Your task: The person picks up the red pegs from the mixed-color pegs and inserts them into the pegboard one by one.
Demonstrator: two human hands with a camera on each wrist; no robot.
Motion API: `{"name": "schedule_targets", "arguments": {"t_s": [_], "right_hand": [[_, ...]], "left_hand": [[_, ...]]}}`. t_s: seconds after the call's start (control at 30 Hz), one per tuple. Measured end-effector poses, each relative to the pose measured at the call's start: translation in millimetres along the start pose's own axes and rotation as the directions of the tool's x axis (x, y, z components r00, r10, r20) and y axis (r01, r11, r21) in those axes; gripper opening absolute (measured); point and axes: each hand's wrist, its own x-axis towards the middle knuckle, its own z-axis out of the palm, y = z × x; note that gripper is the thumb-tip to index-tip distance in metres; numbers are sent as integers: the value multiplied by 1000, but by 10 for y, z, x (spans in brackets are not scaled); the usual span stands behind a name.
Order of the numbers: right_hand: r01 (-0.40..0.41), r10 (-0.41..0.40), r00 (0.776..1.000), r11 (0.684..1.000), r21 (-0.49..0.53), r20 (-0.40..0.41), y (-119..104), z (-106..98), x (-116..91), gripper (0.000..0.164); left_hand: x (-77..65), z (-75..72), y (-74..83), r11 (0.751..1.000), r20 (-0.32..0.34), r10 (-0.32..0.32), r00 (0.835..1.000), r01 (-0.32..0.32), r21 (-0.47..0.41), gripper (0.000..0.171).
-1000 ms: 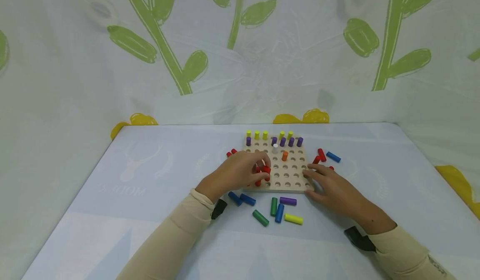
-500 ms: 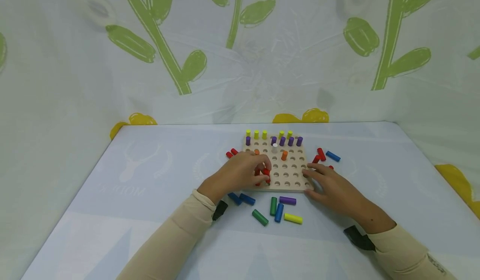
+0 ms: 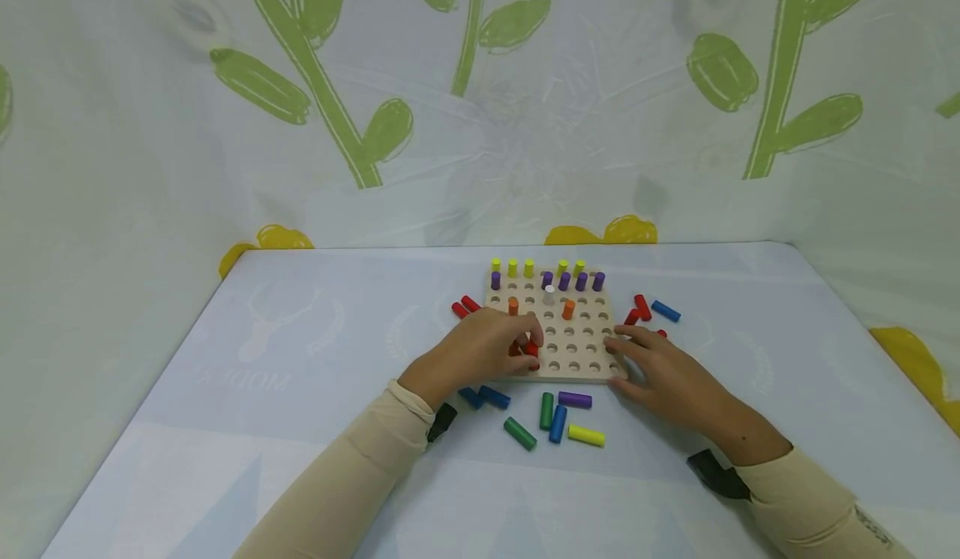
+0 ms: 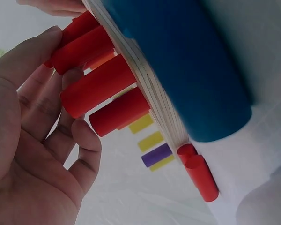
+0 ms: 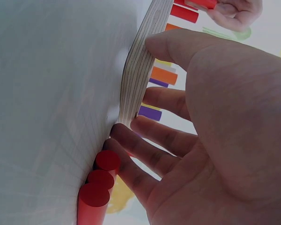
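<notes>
My left hand [image 3: 483, 344] pinches a red peg [image 3: 532, 348] between thumb and fingers at the front left of the wooden pegboard [image 3: 583, 378]. In the left wrist view the thumb touches a red peg [image 4: 82, 50], and more red pegs, one of them this red peg [image 4: 100, 86], stand in the board beside the fingers. My right hand [image 3: 667, 380] rests against the board's right edge, thumb near its front corner, fingers spread. In the right wrist view its fingertips touch the layered board edge [image 5: 139, 70].
Loose blue, green, purple and yellow pegs [image 3: 586, 436] lie before the board. Red pegs [image 3: 465, 305] lie left of it; red pegs and a blue peg [image 3: 666, 311] lie right. Yellow pegs [image 3: 528, 268], purple pegs [image 3: 582, 281], a white peg [image 3: 549, 294] and orange pegs [image 3: 568, 309] stand in the board.
The red peg in my left hand has come down slightly toward the board, and the hand has shifted a little. A standing orange peg shows more clearly past it. The right hand stays in place.
</notes>
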Motion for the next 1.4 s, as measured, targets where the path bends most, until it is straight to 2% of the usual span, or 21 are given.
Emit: {"name": "schedule_targets", "arguments": {"t_s": [0.87, 1.13, 1.4], "right_hand": [[-2, 2, 1000, 1000, 13, -4, -4, 7, -17, 60], [5, -5, 1000, 1000, 7, -7, -3, 12, -15, 61], [11, -11, 1000, 1000, -7, -16, 4, 6, -17, 61]], "left_hand": [[0, 35, 31, 999, 18, 5, 1000, -6, 33, 22], [-15, 64, 8, 998, -9, 52, 999, -51, 36, 19], [-12, 44, 12, 997, -5, 62, 998, -62, 38, 20]]}}
